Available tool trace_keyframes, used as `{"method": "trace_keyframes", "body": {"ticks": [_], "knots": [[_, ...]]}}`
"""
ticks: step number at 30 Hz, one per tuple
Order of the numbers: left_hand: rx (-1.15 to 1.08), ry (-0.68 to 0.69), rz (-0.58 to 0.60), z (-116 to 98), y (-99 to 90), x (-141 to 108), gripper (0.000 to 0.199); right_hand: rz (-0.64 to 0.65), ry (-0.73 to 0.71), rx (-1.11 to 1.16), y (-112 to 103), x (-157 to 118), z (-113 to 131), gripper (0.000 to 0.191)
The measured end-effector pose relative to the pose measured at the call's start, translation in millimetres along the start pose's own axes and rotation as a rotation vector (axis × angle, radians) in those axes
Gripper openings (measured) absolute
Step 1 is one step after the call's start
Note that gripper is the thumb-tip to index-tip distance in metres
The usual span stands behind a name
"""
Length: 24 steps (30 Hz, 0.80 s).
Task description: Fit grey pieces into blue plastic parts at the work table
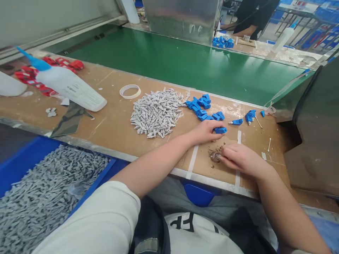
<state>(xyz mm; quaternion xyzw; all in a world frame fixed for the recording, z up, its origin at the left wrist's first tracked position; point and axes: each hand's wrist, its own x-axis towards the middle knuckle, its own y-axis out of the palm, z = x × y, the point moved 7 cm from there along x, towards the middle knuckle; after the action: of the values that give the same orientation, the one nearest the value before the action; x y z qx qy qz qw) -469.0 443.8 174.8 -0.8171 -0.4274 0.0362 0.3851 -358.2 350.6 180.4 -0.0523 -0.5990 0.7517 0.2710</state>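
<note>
My left hand (207,132) is closed on a blue plastic part (220,130) over the brown tabletop. Fingers pinched together, my right hand (238,158) is at the edge of a small round brownish thing (215,156), ringed by tiny dark brown bits. Whatever those fingertips grip is too small or hidden to make out. Several blue parts (202,112) lie just beyond my left hand. Farther right are a blue part with a grey tip (236,122) and another blue part (250,116). A large heap of small grey plastic pieces (156,113) sits left of my hands.
A roll of white tape (130,91) and a white bottle with a blue nozzle (70,86) lie on the left, near red parts (62,63). A blue bin (106,176) of grey pieces stands below. Behind runs a green conveyor belt (169,63); a person (254,17) is beyond.
</note>
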Motion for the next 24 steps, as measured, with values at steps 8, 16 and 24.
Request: {"method": "trace_keyframes", "body": {"ticks": [8, 16, 24], "knots": [[0.006, -0.032, 0.036, -4.4, -1.3, -2.9, 0.018, -0.059, 0.023, 0.137, -8.8, 0.2, -2.3, 0.032], [0.199, -0.032, 0.112, -6.6, 2.8, -2.5, 0.019, -0.666, 0.380, 0.235, -36.9, -19.0, -48.7, 0.031], [0.233, -0.032, 0.125, -5.5, 3.9, -2.0, 0.015, -0.678, 0.469, 0.203, -33.2, -11.0, -53.8, 0.035]]}}
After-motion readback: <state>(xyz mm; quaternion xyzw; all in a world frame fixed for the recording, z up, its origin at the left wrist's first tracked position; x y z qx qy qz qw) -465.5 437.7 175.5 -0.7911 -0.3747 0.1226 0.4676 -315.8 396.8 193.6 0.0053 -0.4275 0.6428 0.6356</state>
